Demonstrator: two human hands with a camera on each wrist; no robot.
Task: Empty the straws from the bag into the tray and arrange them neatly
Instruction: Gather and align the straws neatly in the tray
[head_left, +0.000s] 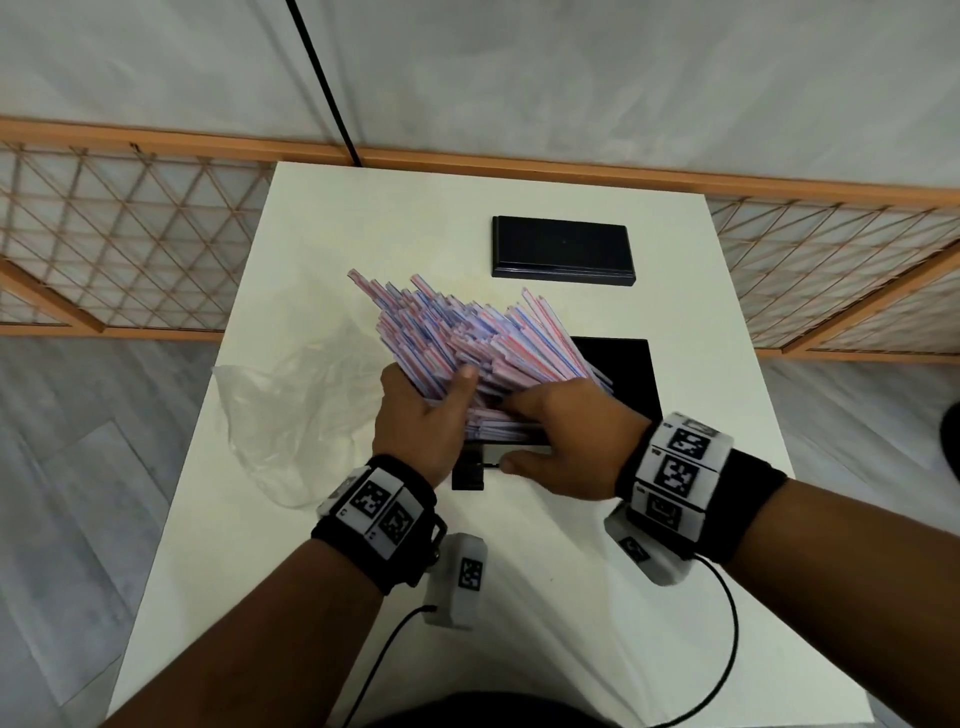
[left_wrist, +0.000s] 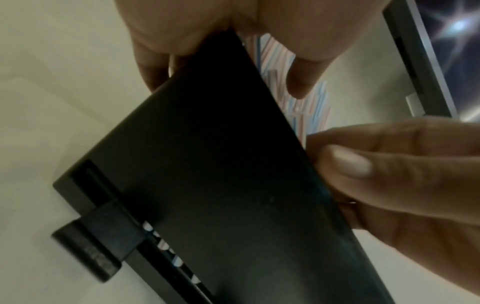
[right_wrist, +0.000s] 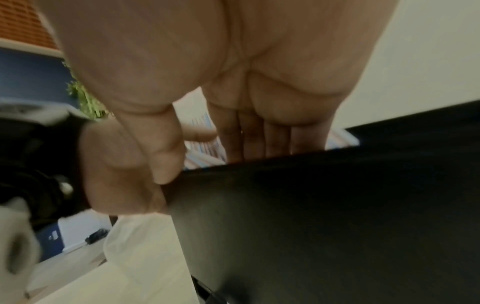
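Observation:
A thick bundle of red-and-blue striped straws (head_left: 467, 338) leans up and away from the black tray (head_left: 623, 369), its lower ends inside the tray. My left hand (head_left: 441, 400) grips the bundle from the left, thumb curled over it. My right hand (head_left: 514, 431) lays its fingers over the straws' lower ends, and its thumb presses the tray's near wall (right_wrist: 311, 205). In the left wrist view straws (left_wrist: 311, 107) show above the tray's wall (left_wrist: 233, 185) and through its slot. The clear plastic bag (head_left: 291, 415) lies limp at the left.
A black lid (head_left: 563, 254) lies flat at the back of the white table (head_left: 571, 597). A small black tab (head_left: 467, 473) sticks out of the tray's near wall. Cables run from both wristbands toward me. A wooden lattice rail (head_left: 130, 234) borders the far side.

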